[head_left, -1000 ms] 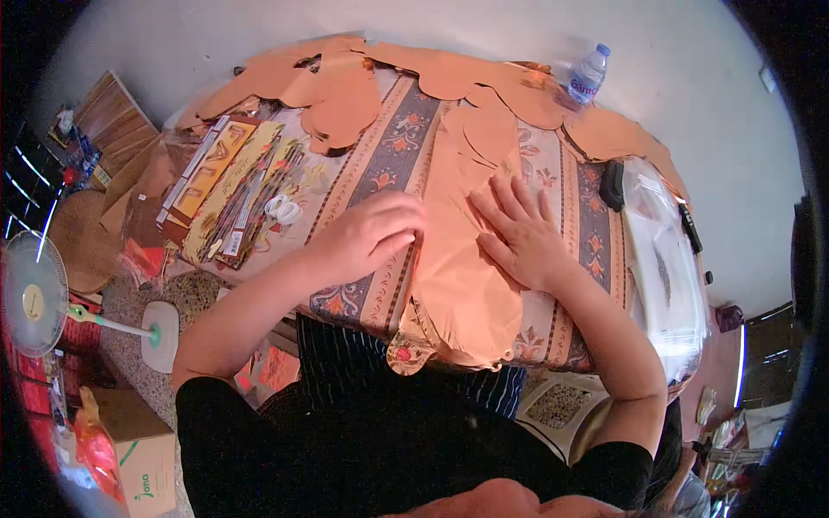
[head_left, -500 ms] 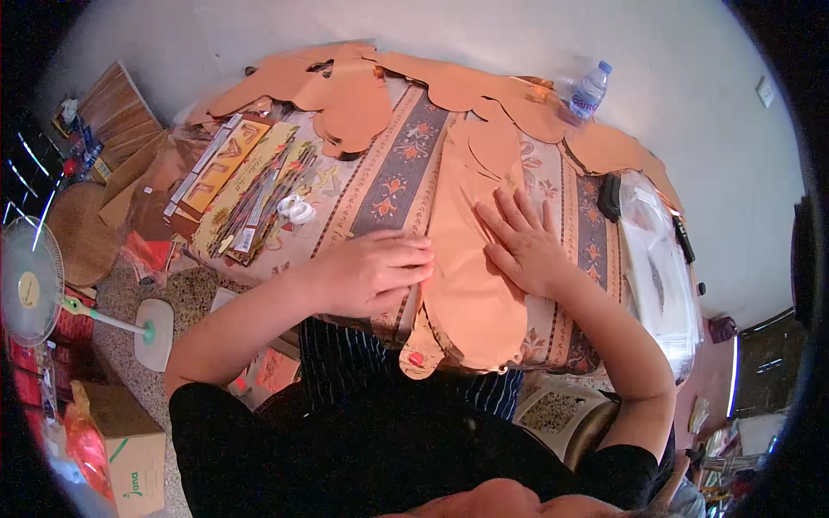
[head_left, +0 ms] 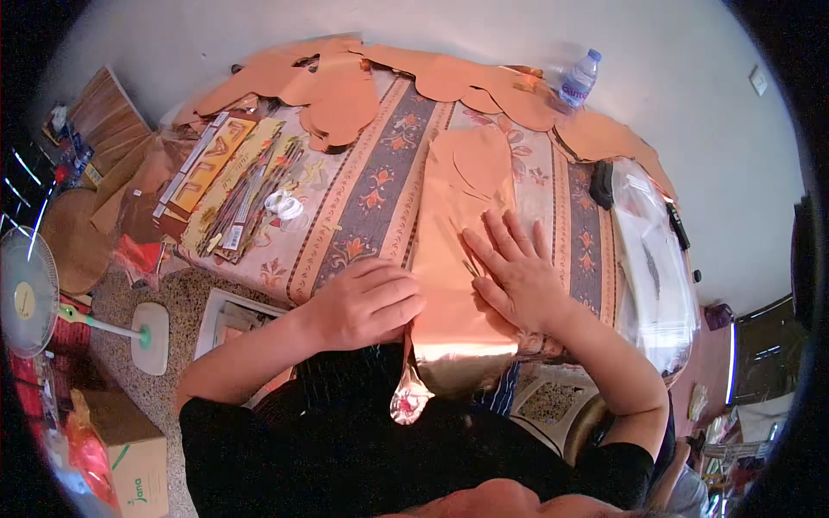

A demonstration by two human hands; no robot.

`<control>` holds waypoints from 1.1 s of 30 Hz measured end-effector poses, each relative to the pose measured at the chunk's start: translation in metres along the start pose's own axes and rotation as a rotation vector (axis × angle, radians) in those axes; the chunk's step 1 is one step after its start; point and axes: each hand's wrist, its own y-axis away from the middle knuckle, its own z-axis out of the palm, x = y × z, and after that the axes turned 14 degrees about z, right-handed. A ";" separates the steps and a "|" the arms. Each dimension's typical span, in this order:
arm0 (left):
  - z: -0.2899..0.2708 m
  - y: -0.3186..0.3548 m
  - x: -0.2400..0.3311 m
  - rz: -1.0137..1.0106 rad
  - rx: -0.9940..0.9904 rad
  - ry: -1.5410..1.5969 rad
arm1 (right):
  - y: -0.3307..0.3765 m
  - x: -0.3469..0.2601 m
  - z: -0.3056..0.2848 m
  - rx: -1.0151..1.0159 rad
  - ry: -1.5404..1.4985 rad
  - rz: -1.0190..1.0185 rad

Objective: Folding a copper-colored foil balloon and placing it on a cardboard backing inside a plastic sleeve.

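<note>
A flat copper-coloured foil balloon [head_left: 466,259], uninflated, lies lengthwise in front of me. Its near end bends over the table's front edge, and a small tab [head_left: 410,401] with a red mark hangs from its lower left corner. My left hand [head_left: 371,302] is closed at the balloon's left edge, fingers curled onto the foil; the thumb is hidden. With fingers spread, my right hand [head_left: 516,276] rests flat on the foil's right side. Small creases show beside it.
The table has a patterned cloth [head_left: 380,181]. More scalloped copper foil [head_left: 345,104] lies along the back, near a water bottle [head_left: 579,79]. Printed packs [head_left: 220,177] and a white ribbon roll [head_left: 283,205] sit left; clear plastic packaging [head_left: 652,268] lies right. A fan [head_left: 30,289] stands at left.
The balloon has slid toward me, its near end now bending over the table edge and the tab hanging lower. Both hands have moved nearer with it.
</note>
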 end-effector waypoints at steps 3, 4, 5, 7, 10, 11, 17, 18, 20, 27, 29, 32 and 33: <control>-0.001 -0.005 -0.011 0.097 -0.021 -0.058 | 0.000 0.000 0.003 0.036 -0.004 -0.012; -0.001 -0.008 -0.013 0.150 -0.043 -0.068 | 0.000 0.000 0.004 0.035 -0.006 -0.012; -0.001 -0.012 -0.017 0.149 -0.045 -0.067 | 0.000 0.001 0.006 0.064 -0.014 -0.020; -0.001 -0.019 -0.022 0.181 -0.117 -0.101 | 0.001 0.002 0.007 0.094 -0.024 -0.028; 0.002 -0.017 -0.024 0.204 -0.141 -0.019 | 0.001 0.002 0.007 0.105 -0.025 -0.022; 0.003 -0.017 -0.024 0.210 -0.141 -0.020 | 0.001 0.001 0.007 0.094 -0.023 -0.019; 0.007 -0.012 -0.027 0.044 -0.018 0.153 | 0.001 0.005 0.010 0.062 -0.066 -0.007; 0.008 -0.012 -0.027 0.020 0.000 0.172 | 0.000 0.006 0.010 0.037 -0.100 0.008; 0.007 -0.012 -0.028 -0.003 0.021 0.187 | 0.001 0.013 0.005 0.020 -0.322 -0.001; 0.004 -0.018 -0.030 -0.236 0.032 0.340 | 0.012 0.051 -0.030 -0.222 -0.600 -0.134; 0.004 -0.019 -0.029 -0.287 0.038 0.361 | 0.016 0.048 -0.034 -0.224 -0.533 -0.217; 0.002 -0.022 -0.031 -0.373 0.062 0.373 | 0.016 0.035 -0.030 -0.116 -0.542 -0.275; -0.002 -0.026 -0.031 -0.443 0.008 0.411 | 0.010 0.041 -0.019 -0.041 -0.546 -0.361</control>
